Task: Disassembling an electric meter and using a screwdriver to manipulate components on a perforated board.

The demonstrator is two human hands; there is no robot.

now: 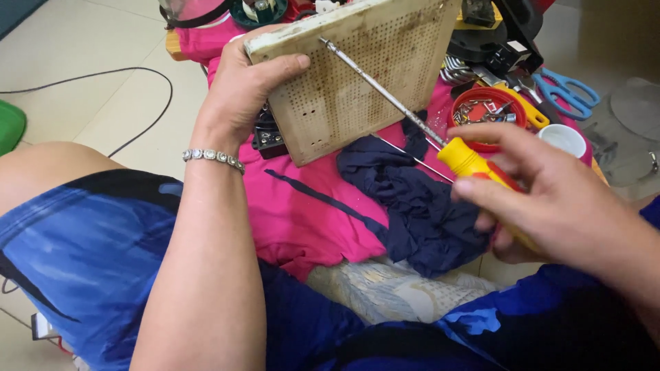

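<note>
**Perforated panel held up, screwdriver laid across it**

The left hand (pixel 237 89) grips the edge of a dirty cream perforated panel (pixel 357 75), fingers wrapped behind and thumb pressed on its front, holding it tilted above a pink cloth (pixel 302 213). The right hand (pixel 550 192) closes its fingers around the yellow handle of a screwdriver (pixel 467 161), whose long metal shaft lies across the panel's face. Just beside the handle lies a crumpled dark blue cloth (pixel 412 199). Behind it sit a red bowl (pixel 489 96) of small metal parts, a white cup (pixel 564 137) and blue-handled scissors (pixel 567 93). The panel's top is cut off, and clutter behind it is hard to make out.
</note>
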